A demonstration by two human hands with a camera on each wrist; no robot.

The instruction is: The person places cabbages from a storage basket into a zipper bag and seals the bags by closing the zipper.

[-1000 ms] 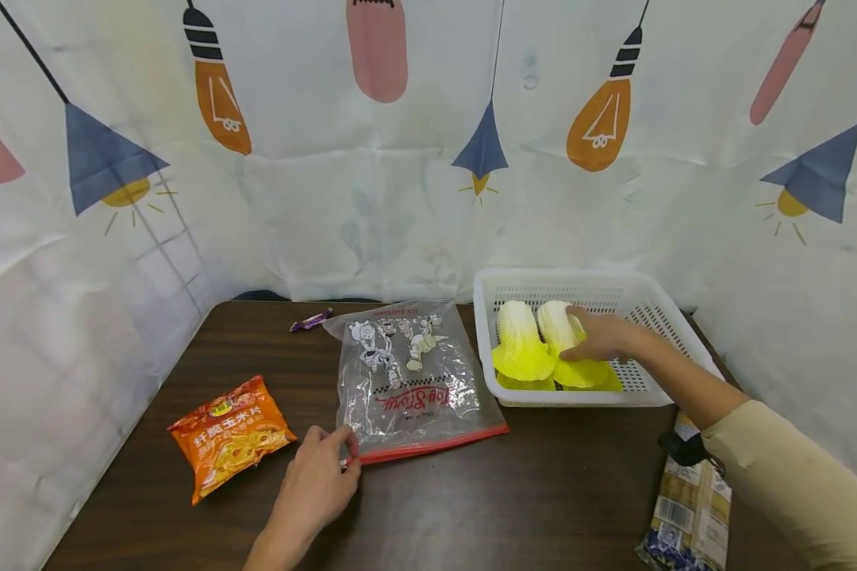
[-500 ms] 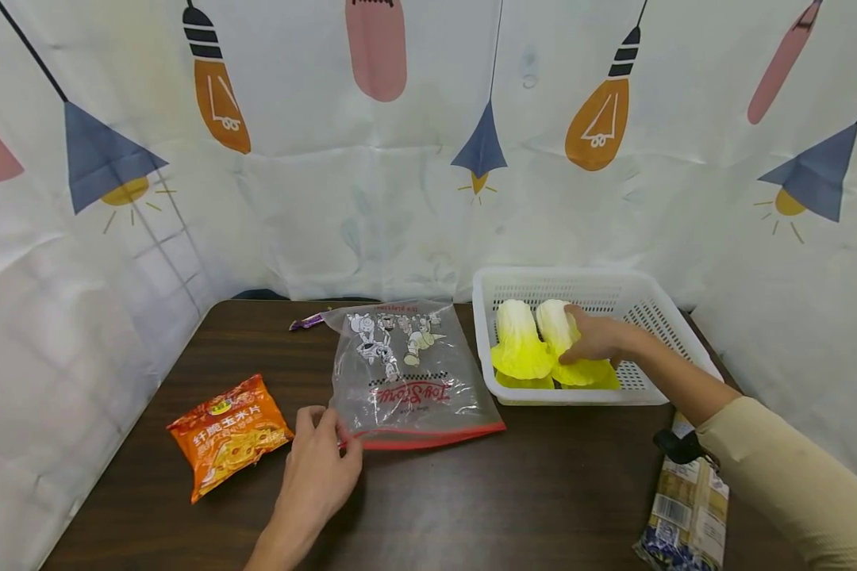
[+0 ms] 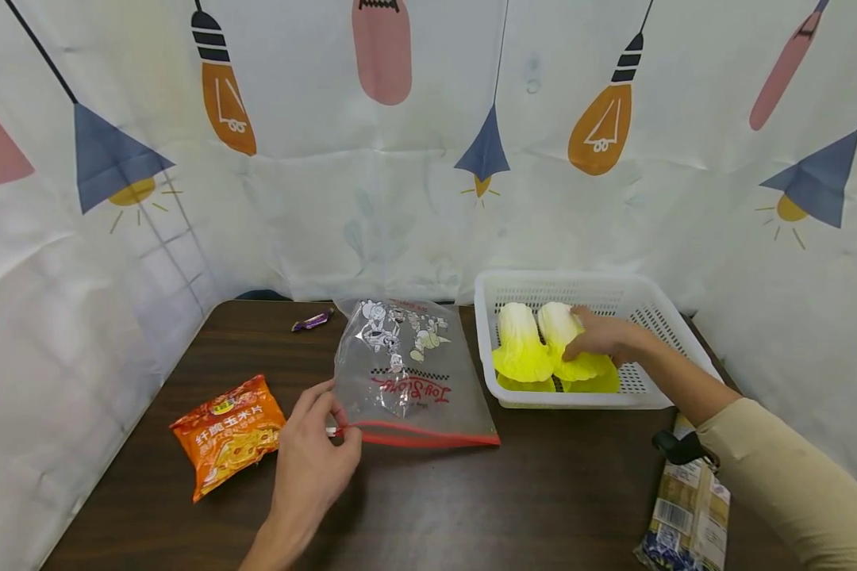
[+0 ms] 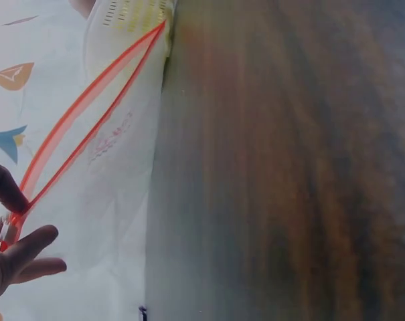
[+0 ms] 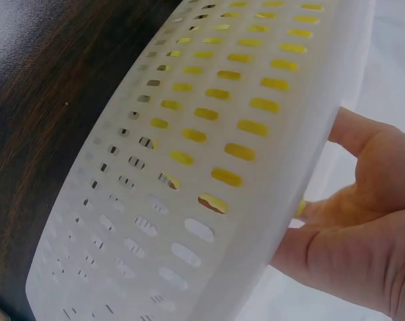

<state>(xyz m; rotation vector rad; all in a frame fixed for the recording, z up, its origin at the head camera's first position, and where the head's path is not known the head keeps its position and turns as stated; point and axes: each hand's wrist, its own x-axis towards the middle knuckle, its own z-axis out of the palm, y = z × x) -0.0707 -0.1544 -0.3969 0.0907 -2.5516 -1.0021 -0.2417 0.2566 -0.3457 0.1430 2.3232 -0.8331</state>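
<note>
A clear zip bag (image 3: pixel 407 373) with cartoon prints and a red seal lies on the dark table (image 3: pixel 528 492). My left hand (image 3: pixel 313 456) pinches the bag's red-edged near-left corner and lifts it; in the left wrist view the red seal (image 4: pixel 82 114) gapes apart from my fingers (image 4: pixel 15 257). A white perforated basket (image 3: pixel 632 293) at the back right holds two yellow-white toy cabbages (image 3: pixel 521 349). My right hand (image 3: pixel 600 337) curls round the right cabbage (image 3: pixel 560 327) inside the basket; the right wrist view shows the basket wall (image 5: pixel 189 174) with my fingers (image 5: pixel 349 247) behind it.
An orange snack packet (image 3: pixel 230 432) lies left of my left hand. A small purple candy (image 3: pixel 311 320) sits at the table's back. A long packet (image 3: pixel 689 507) with a black clip lies at the right front. Printed curtains close in the back and both sides.
My left hand has pinched the bag's near corner and raised it, so the bag tilts up and its mouth parts. My right hand has stayed on the right cabbage.
</note>
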